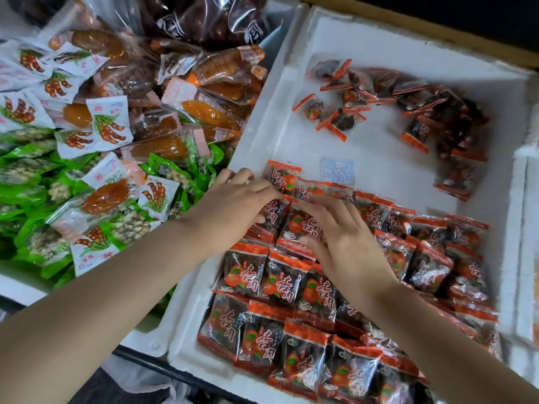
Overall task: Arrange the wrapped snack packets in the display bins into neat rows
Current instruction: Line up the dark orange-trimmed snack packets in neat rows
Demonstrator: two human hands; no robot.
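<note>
**White foam bin (pixel 388 147): near half in rows, far corner unsorted, both my hands on the row being set.**

The neighbouring bin (pixel 17 282) on the left holds mixed packets in disorder. In the foam bin, the orange-and-black snack packets (pixel 280 282) overlap in rows across the near half, print up, presumably so each face reads. A loose heap (pixel 437 112) of the same lies far right, well apart. My left hand (pixel 233 205) and right hand (pixel 347 240) lie side by side on the farthest row, fingers nearly straight, slightly spread, pressing packets flat and clamped on nothing. A small paper label (pixel 338 172) lies just beyond, in the next row's path.
</note>
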